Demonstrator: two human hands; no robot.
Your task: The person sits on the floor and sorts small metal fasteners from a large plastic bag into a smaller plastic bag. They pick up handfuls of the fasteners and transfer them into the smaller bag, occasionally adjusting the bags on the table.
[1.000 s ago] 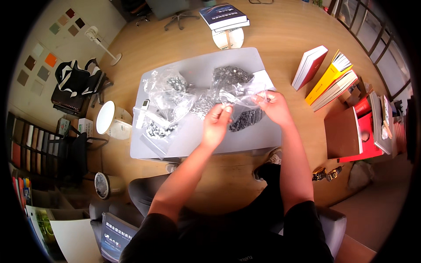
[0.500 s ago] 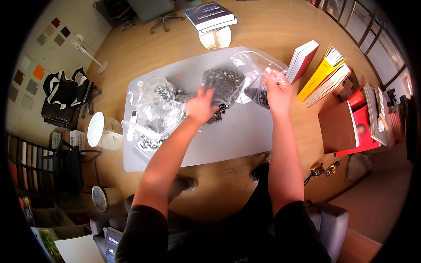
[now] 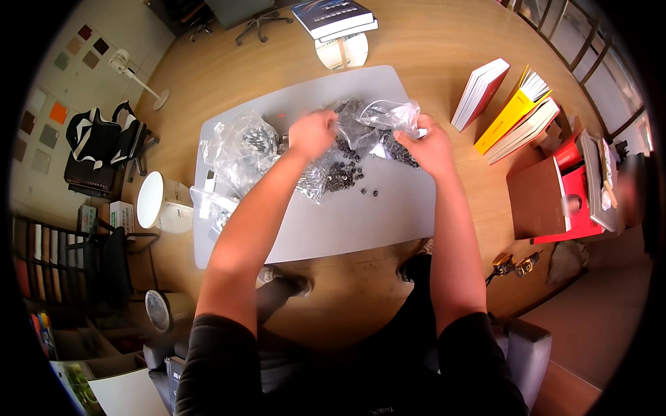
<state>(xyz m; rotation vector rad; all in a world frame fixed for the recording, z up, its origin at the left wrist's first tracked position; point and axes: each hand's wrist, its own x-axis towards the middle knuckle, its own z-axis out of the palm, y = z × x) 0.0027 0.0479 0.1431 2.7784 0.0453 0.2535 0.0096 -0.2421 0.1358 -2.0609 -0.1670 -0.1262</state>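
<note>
My left hand, slightly blurred, has its fingers closed at the left edge of a clear plastic bag. At the bag's other side, the fingers and thumb of my right hand pinch the plastic. Dark small parts show through the bag. Below it, a pile of small dark nut-like pieces lies loose on the grey table, with a couple of stray ones to the right. More dark pieces sit beside my right hand. Left of my left hand rests another clear bag with silvery metal parts.
A small clear bag lies at the table's left edge. Upright books and a yellow book stand to the right, near a brown box. Beyond the far edge, books rest on a stool. A white bin stands left.
My left hand has moved up and away from me and closed at the bag's edge. The bag's plastic has folded over, and more dark pieces lie loose on the table.
</note>
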